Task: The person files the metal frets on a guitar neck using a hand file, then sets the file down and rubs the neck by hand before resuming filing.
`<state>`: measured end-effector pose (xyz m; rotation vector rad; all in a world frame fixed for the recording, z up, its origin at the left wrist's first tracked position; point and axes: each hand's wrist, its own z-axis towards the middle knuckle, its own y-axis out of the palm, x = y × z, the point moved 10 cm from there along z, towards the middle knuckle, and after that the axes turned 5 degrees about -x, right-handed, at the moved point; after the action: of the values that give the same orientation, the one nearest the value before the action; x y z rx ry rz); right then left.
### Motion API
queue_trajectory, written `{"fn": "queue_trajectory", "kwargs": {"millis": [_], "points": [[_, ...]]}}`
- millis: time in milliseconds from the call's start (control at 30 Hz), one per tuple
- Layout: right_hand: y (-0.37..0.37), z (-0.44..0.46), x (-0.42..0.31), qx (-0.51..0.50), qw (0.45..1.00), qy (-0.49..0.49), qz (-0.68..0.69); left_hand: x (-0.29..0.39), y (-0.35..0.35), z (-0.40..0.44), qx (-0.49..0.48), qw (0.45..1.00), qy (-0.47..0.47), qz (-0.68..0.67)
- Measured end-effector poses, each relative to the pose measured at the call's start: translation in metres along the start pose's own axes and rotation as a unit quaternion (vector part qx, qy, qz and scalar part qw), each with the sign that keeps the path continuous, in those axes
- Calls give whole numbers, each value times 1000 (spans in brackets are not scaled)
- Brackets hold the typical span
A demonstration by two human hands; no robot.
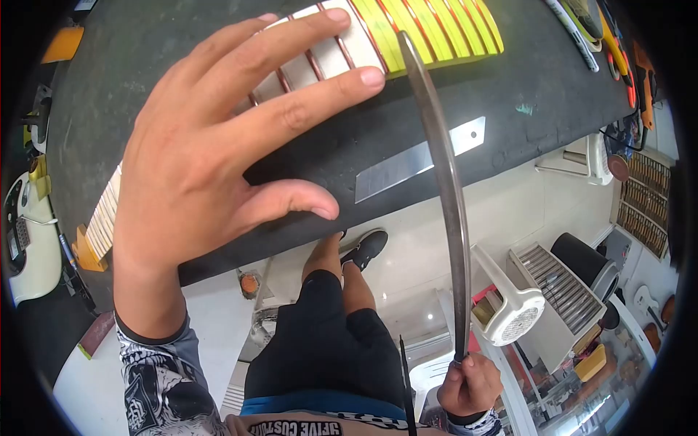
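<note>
A guitar neck (361, 34) lies across the dark work surface, with white and yellow strips between its copper-coloured frets. My left hand (196, 145) rests over it with fingers spread. The index and middle fingertips touch the white part near the yellow section, and the thumb stretches out over the dark surface. My right hand (471, 386) is closed around the lower end of a long, slim metal file (446, 174). The file's far tip lies over a yellow strip; whether it touches a fret, I cannot tell. Beneath the file lies a flat steel blade (392, 173) with a hole at one end.
The dark bench top (509, 94) ends at a front edge above a tiled floor. A marker (574, 36) and orange-handled tools (618, 62) lie at the right. Below stand a white hair-dryer-like appliance (512, 312) and a black bin (585, 261). My legs are under the edge.
</note>
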<state>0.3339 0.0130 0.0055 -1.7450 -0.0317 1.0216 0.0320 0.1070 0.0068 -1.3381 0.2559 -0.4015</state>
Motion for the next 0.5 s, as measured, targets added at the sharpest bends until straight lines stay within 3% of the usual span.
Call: {"fn": "queue_trajectory", "kwargs": {"millis": [100,233,500], "points": [[0,2,1,-21,999,-8,31,-1,0,-3,29,999,31,6],[-1,1,-2,-40,997,-22,60,-1,-6,2,-51,997,-44,-40],[-3,-6,-11,-48,999,-5,3,-4,-3,0,-56,996,-46,-48]]}}
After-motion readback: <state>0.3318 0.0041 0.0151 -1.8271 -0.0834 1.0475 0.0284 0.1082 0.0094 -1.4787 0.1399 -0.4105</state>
